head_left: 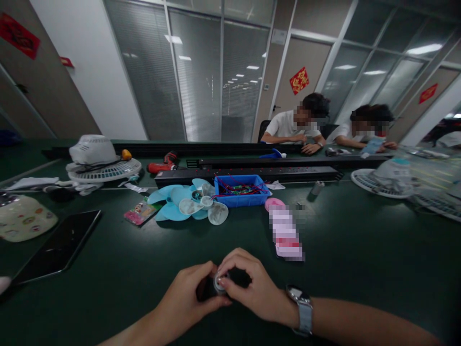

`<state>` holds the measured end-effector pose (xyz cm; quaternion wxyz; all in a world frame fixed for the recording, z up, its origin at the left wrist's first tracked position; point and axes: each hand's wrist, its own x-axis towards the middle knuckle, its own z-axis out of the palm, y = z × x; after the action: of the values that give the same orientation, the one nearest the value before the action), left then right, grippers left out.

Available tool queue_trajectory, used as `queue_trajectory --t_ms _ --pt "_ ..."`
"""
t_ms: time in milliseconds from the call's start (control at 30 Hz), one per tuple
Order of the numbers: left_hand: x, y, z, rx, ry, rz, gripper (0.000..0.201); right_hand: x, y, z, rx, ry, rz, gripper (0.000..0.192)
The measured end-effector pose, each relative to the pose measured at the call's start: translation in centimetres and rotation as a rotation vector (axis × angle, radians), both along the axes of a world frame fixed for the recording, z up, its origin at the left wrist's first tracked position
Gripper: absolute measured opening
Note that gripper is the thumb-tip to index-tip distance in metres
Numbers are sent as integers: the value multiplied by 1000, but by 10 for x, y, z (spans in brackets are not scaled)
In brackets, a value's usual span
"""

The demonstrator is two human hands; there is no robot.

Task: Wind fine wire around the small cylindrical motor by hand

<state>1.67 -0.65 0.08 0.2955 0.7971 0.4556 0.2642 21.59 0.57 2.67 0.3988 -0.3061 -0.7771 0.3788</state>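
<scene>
Low in the head view, both hands meet over the dark green table [144, 259] around a small round grey metal part [218, 283]. My left hand [192, 293] curls about its side, thumb in front and fingers behind, gripping it. The thumb and fingertips of my right hand [252, 283] are closed on its top end. Fingers hide most of the part, so its exact kind is unclear. On my right wrist is a watch [302, 307]. Nearest beyond the hands are a pink item [277, 205], partly pixelated, and light blue and clear fan blades [176, 197].
A blue bin [245, 201] holds wires and small boards. Behind it lie long black rails [288, 175] and a red power drill [162, 166]. White fan parts [95, 154] stand left and right. A tablet [59, 245] lies at left. Two people [288, 127] sit across the table.
</scene>
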Motion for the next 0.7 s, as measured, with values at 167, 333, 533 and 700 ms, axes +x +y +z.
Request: queue_trajectory --t_ms 167,333,533,700 --pt "0 1 -1 -9 -9 -18 26 2 0 1 -17 -37 2 17" --pt "0 2 -2 -12 12 -6 28 1 2 4 -56 -2 -1 9" --pt "-1 1 -1 -40 1 -22 28 -3 6 4 -105 39 -25 10" --pt "-1 2 0 -39 -14 -48 27 -5 7 5 -129 62 -7 16"
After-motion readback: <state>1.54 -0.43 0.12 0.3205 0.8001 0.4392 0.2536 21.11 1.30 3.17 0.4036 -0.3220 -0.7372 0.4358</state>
